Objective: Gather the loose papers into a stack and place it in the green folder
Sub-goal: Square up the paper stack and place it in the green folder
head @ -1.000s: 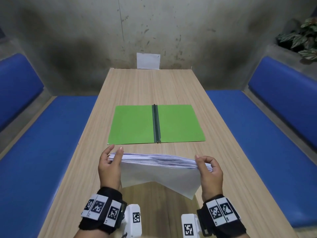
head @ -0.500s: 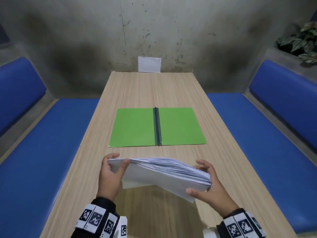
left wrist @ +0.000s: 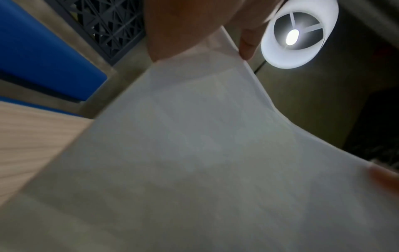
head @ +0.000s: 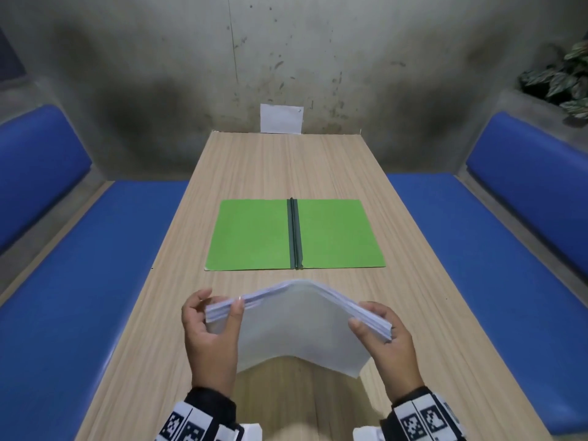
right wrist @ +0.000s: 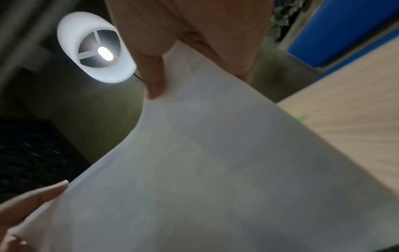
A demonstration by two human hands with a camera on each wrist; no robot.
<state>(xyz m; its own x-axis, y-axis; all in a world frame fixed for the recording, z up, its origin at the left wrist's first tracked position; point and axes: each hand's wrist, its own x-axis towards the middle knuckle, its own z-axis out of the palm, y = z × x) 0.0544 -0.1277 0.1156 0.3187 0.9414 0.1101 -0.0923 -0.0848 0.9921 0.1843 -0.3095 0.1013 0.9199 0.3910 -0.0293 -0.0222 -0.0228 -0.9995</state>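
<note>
A thick stack of white papers (head: pixel 299 323) hangs above the near part of the wooden table (head: pixel 280 167), bowed upward in the middle. My left hand (head: pixel 219 310) pinches its left end, thumb on top. My right hand (head: pixel 378 326) pinches its right end, fingers curled behind. The green folder (head: pixel 254 237) lies open and flat on the table just beyond the stack, its dark spine down the middle. In both wrist views the papers' pale underside (left wrist: pixel 205 162) (right wrist: pixel 215 179) fills most of the frame, with a thumb and fingers at the edge.
Blue padded benches (head: pixel 70 281) (head: pixel 496 256) run along both sides of the table. A small white sheet (head: pixel 281 118) is stuck on the stained wall at the table's far end. A leafy plant (head: pixel 563 78) stands at the back right. A round ceiling lamp (left wrist: pixel 300 34) shines overhead.
The stack went from level and edge-on, to tilted down on the right, to arched upward in the middle. Both hands stayed on its ends and came slightly closer together.
</note>
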